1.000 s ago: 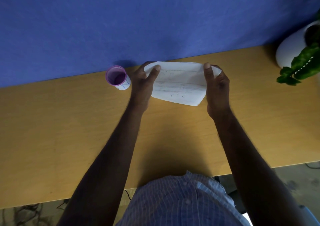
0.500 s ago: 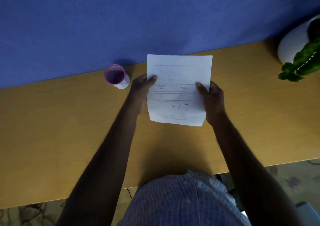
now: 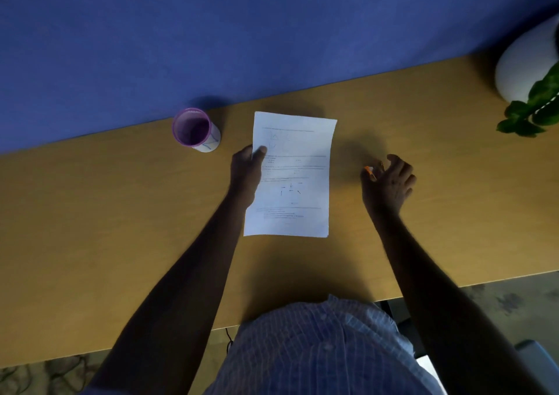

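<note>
- Sheet of paper (image 3: 295,176): a white printed page in portrait position, lying near the middle of the worktop (image 3: 121,213), with its far edge close to the blue wall (image 3: 211,31). It carries lines of fine text, a small line drawing near the top and a cluster of short dark marks below the middle. The print is too small to read. The far right corner lifts slightly and the left edge bows a little.
- Cup (image 3: 196,129): a white cup with blue markings and a purple rim, standing upright just left of the sheet's far corner and against the wall. Its inside shows as dark purple, and what it holds cannot be told.
- Pot (image 3: 523,64): a rounded white pot at the far right end of the worktop, well apart from the sheet. A green leafy plant (image 3: 532,107) hangs over its near side.
- Left hand (image 3: 246,176): it pinches the left edge of the sheet in its upper half, with the thumb lying on top of the page and the fingers curled at the edge. The forearm runs in from the lower left.
- Right hand (image 3: 390,182): it is off the sheet, to the right of it and apart from it, back upward, with the fingers spread and loosely bent. A small orange object (image 3: 369,172) shows at the thumb side. Whether the fingers grip it or only touch it cannot be told.
- Shirt (image 3: 317,349): pale checked cloth at the near edge of the worktop, between the two forearms.
</note>
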`<state>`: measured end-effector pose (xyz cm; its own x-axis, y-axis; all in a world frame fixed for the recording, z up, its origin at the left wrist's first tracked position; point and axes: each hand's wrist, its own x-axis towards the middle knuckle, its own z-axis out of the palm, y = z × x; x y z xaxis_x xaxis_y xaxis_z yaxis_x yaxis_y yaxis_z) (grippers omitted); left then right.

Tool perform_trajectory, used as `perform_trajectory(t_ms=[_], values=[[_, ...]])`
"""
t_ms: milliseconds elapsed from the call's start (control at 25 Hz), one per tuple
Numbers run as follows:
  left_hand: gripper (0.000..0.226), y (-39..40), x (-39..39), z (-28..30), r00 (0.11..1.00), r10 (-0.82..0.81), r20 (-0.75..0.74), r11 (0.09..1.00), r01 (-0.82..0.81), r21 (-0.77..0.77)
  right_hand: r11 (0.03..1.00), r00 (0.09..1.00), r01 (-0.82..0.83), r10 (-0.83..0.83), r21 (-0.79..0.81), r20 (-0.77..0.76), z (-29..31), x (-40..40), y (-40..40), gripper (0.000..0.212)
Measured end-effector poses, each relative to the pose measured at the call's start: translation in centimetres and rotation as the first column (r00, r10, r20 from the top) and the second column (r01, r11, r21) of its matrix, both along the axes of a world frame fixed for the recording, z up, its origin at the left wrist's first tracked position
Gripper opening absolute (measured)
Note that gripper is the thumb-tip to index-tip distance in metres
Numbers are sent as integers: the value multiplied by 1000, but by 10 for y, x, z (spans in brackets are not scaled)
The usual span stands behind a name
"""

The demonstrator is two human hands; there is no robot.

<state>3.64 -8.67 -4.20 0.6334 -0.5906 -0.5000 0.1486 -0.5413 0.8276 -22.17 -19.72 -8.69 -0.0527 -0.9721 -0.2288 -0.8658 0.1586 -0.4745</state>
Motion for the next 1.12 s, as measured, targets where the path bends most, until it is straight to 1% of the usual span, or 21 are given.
perform_trajectory(t_ms=[80,160,240,280,360,440,480,520,600,680,720,840,1000,1120], values=[[17,-4,3,-6,1000,-28,-2,1000,28,14,997,997,-40,44,69,-70,-11,-11,-3,62],[17,-7,5,-12,999,-45,-1,999,45,21,989,983,-132,139,65,-121,-18,-18,-6,54],[24,-9,6,-16,999,-40,-10,999,41,36,981,974,-186,191,48,-120,-20,-21,-13,46],[30,-9,6,-17,999,-37,-18,999,38,40,978,976,-203,205,42,-77,-20,-21,-16,44],[34,-10,4,-17,998,-57,-17,998,57,32,974,970,-224,221,21,100,-12,-15,-23,41],[29,-9,3,-14,996,-86,22,996,86,13,968,922,-248,249,-40,297,9,1,-26,39],[27,-7,3,-11,994,-100,53,995,100,1,961,889,-263,277,-88,365,21,11,-27,39],[27,-6,2,-8,989,-117,91,993,118,-8,950,856,-282,313,-135,412,35,21,-27,40],[28,-4,1,0,968,-166,190,985,171,-14,912,791,-346,409,-218,456,66,43,-29,44],[27,-1,-1,11,919,-228,322,969,247,-20,854,727,-456,520,-251,448,98,61,-32,51],[26,1,-3,16,886,-261,382,958,288,-12,812,697,-523,582,-257,419,112,68,-34,54],[30,6,-9,27,786,-340,516,920,391,10,684,632,-669,730,-291,261,140,82,-32,55],[32,14,-14,41,679,-359,640,888,460,9,573,553,-770,819,-282,154,153,85,-23,52],[30,16,-16,45,608,-387,693,869,492,54,530,513,-813,848,-240,134,152,83,-17,52]])
